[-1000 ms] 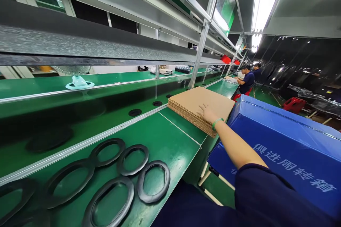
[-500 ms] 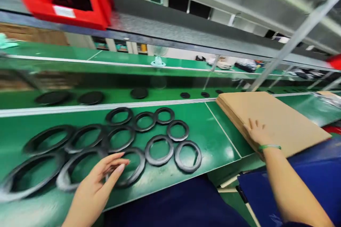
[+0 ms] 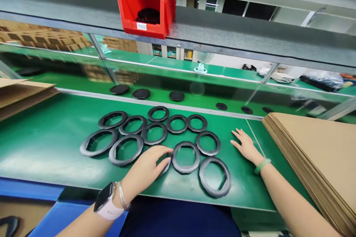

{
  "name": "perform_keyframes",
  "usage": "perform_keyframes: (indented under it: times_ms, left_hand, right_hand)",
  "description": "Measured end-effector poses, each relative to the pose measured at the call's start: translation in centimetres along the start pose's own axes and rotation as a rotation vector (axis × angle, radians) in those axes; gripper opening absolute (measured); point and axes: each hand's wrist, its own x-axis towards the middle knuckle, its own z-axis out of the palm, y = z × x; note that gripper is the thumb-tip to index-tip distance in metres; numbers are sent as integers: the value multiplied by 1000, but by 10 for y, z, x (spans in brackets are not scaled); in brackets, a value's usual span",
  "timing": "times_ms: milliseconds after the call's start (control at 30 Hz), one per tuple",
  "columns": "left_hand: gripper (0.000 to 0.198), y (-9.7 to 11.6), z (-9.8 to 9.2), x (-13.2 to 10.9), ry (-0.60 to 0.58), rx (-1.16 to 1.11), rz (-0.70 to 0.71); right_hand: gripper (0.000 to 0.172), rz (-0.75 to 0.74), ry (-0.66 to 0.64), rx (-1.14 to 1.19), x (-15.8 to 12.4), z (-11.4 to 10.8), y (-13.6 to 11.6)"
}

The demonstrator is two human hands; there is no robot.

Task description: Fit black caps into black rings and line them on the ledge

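Several black rings (image 3: 185, 157) lie in loose rows on the green tabletop. My left hand (image 3: 151, 163) hovers over or rests on one ring, mostly hidden beneath it; a bit of that ring's rim (image 3: 166, 168) shows by the thumb. The thumb and fingertips are apart, with nothing visible between them. My right hand (image 3: 245, 147) is over the bare tabletop (image 3: 236, 177), fingers spread and holding nothing. It is between the rightmost rings (image 3: 215, 177) and a stack of cardboard sheets (image 3: 319, 144).
Flat black discs (image 3: 141, 93) lie along the green strip behind the table's metal edge. A red bin (image 3: 147, 5) with black parts in it sits on the grey shelf overhead. More cardboard (image 3: 25, 94) lies at the left. Below the front edge is a blue box (image 3: 52, 218).
My right hand has come off the cardboard stack to the left, over the tabletop. My view has turned left. My left hand stays by the front ring, its fingers now lower over it.
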Motion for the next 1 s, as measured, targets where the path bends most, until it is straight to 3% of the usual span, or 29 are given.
perform_keyframes:
  times_ms: [133, 233, 333, 467, 600, 800, 867, 933, 1000]
  left_hand:
    - [35, 2, 6, 53, 4, 62, 41]
    - [45, 2, 17, 87, -7, 188, 62]
    - [50, 4, 31, 108, -45, 367, 55]
    - [49, 8, 38, 129, -74, 453, -30]
    - [61, 11, 36, 149, -163, 435, -209]
    - [72, 11, 46, 162, -126, 658, -301]
    - [55, 11, 47, 164, -150, 642, -295]
    - [25, 13, 41, 165, -151, 569, -266]
    - [9, 17, 29, 163, -86, 407, -227]
  right_hand:
    - [54, -10, 41, -58, 82, 26, 4]
    - [51, 10, 145, -91, 134, 34, 1]
    - [46, -3, 253, -169, 175, 40, -3]
    - [39, 0, 246, -188, 214, 46, 0]
    - [24, 1, 175, -129, 239, 51, 8]
    - [12, -13, 151, -26, 247, 52, 13]
    - [10, -5, 151, 4, 246, 52, 14]
    - [11, 10, 159, 26, 244, 53, 13]
    - [12, 30, 166, 42, 244, 54, 11]
